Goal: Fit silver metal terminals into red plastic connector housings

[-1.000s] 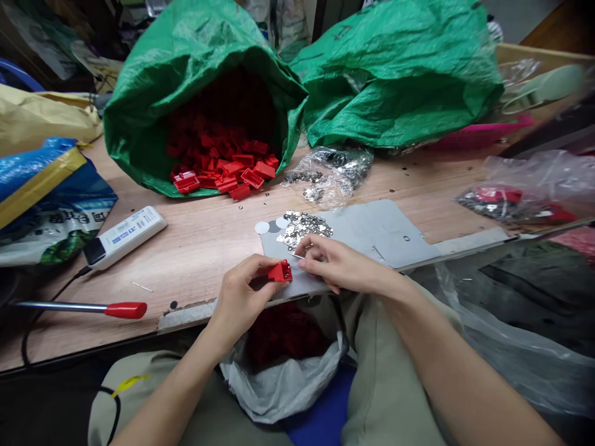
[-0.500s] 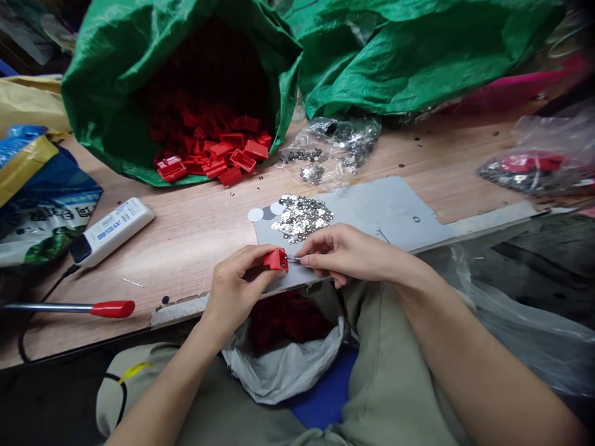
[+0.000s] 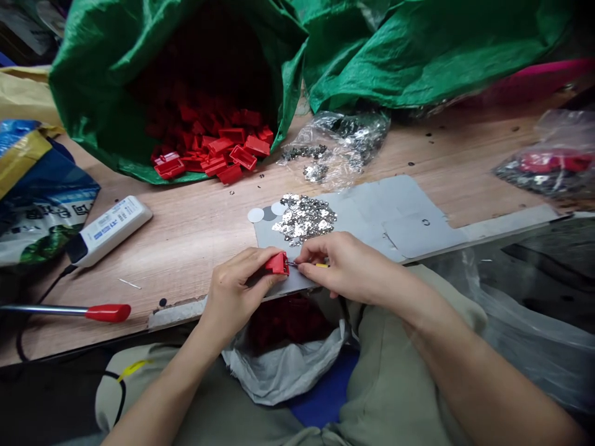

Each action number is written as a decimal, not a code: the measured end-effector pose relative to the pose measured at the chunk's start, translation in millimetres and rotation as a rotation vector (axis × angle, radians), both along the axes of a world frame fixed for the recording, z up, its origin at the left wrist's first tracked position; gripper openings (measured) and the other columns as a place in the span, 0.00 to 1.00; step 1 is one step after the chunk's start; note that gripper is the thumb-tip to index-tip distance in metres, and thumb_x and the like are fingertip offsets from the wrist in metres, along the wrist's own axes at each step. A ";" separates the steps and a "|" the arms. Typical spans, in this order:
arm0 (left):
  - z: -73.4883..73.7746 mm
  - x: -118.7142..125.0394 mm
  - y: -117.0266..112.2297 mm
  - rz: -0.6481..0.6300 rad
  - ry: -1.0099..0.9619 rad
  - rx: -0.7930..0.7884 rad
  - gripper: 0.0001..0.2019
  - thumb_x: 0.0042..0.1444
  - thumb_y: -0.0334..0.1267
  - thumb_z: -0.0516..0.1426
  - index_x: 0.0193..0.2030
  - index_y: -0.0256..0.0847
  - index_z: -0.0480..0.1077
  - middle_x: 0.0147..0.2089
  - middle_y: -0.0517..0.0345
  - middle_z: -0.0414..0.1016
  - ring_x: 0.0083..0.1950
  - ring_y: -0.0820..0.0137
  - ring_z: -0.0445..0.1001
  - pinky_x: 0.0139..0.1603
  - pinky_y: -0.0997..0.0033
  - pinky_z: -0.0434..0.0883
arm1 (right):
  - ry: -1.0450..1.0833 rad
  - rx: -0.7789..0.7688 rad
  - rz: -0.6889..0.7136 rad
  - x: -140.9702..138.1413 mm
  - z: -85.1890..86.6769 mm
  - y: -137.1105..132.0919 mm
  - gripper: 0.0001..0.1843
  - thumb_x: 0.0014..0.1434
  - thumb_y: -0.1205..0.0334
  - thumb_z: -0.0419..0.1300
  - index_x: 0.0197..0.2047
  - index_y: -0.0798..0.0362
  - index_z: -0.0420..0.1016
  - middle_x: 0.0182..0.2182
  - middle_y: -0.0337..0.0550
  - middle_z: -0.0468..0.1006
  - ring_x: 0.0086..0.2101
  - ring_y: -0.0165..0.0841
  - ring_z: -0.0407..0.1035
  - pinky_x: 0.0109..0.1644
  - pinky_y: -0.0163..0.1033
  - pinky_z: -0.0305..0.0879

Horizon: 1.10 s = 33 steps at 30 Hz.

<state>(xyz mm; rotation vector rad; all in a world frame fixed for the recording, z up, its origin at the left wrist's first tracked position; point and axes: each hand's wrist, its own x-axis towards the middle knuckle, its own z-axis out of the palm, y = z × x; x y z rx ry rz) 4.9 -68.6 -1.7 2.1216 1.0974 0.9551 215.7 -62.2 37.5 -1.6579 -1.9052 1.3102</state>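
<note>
My left hand pinches a small red plastic housing between thumb and fingers just above the grey sheet. My right hand is closed on a slim tool with a metal shaft and a yellow handle; its exact kind is hidden by the fingers. The shaft's tip meets the open right-hand side of the housing, where small metal shows. Right behind both hands, a heap of shiny flat metal pieces lies on the grey sheet.
A green sack holds many red housings. Behind the heap is a clear bag of metal parts. A red-handled lever and white power adapter sit left. A white sack hangs open below the table edge.
The right hand has turned slightly, so the tool's yellow handle now shows, and less of the metal shaft is visible. The left hand keeps hold of the red housing. The camera view has shifted a little.
</note>
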 end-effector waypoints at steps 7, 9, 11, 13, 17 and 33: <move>1.1 0.1 1.6 -0.014 0.007 0.029 0.10 0.60 0.32 0.61 0.49 0.42 0.76 0.44 0.54 0.81 0.42 0.69 0.78 0.44 0.72 0.73 | 0.133 -0.183 0.013 5.3 -10.1 6.4 0.04 0.56 0.63 0.60 0.33 0.52 0.75 0.22 0.34 0.70 0.19 0.29 0.67 0.19 0.31 0.63; 1.4 -0.1 1.5 -0.010 0.017 0.023 0.10 0.61 0.34 0.61 0.49 0.42 0.76 0.44 0.53 0.81 0.42 0.68 0.78 0.44 0.71 0.73 | 0.156 -0.197 0.007 4.9 -11.9 7.9 0.03 0.56 0.63 0.60 0.33 0.52 0.75 0.21 0.34 0.71 0.19 0.29 0.67 0.18 0.31 0.64; 1.5 -0.4 1.3 -0.010 0.024 0.020 0.10 0.61 0.35 0.61 0.49 0.42 0.76 0.44 0.53 0.81 0.43 0.68 0.78 0.44 0.71 0.73 | 0.166 -0.196 0.015 3.6 -12.9 8.7 0.03 0.55 0.64 0.60 0.32 0.52 0.75 0.21 0.34 0.71 0.19 0.29 0.67 0.18 0.31 0.64; 1.4 -0.5 0.9 -0.008 0.029 0.022 0.11 0.60 0.36 0.61 0.50 0.42 0.76 0.44 0.54 0.81 0.42 0.68 0.78 0.44 0.72 0.73 | 0.175 -0.190 0.027 2.1 -13.5 9.0 0.03 0.55 0.65 0.60 0.31 0.52 0.75 0.20 0.34 0.71 0.19 0.29 0.67 0.18 0.30 0.64; 0.2 -0.3 0.1 0.006 0.020 0.022 0.12 0.59 0.35 0.63 0.50 0.42 0.76 0.42 0.56 0.80 0.41 0.70 0.78 0.43 0.74 0.73 | 0.207 -0.155 0.042 2.5 -13.6 9.0 0.03 0.55 0.66 0.59 0.31 0.53 0.75 0.20 0.33 0.70 0.18 0.27 0.67 0.17 0.29 0.63; -0.9 -0.1 -1.0 0.011 -0.018 -0.003 0.12 0.59 0.35 0.63 0.50 0.42 0.76 0.43 0.54 0.81 0.44 0.68 0.78 0.46 0.71 0.74 | 0.146 -0.087 0.023 5.3 -18.6 4.5 0.05 0.58 0.61 0.59 0.34 0.52 0.76 0.23 0.35 0.71 0.20 0.30 0.69 0.18 0.30 0.62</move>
